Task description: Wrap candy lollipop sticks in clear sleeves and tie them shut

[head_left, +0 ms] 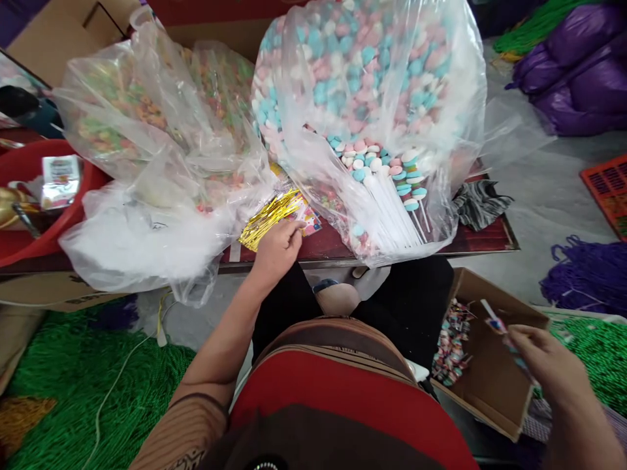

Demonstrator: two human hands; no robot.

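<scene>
My left hand (pixel 280 253) is at the table's front edge, fingers curled together, beside a bundle of gold metallic twist ties (pixel 269 219) and some printed plastic wrappers (pixel 310 220). Whatever its fingertips might hold is hidden. Off to the right, my right hand (pixel 551 356) grips a wrapped candy stick (pixel 496 323) above an open cardboard box (pixel 494 391). Wrapped candies (pixel 451 346) are heaped along the left side of that box. On the table, white sticks (pixel 392 212) and several candy skewers (pixel 411 179) rest in the mouth of a big clear bag of pastel candies (pixel 372 65).
Clear bags of gummy candies (pixel 122 117) fill the table's left part beside a red basin (pixel 73 219). Green bead strings (pixel 122 385) cover the left floor. Purple bundles (pixel 578 72), purple beads (pixel 585 274) and an orange crate (pixel 607 189) lie to the right.
</scene>
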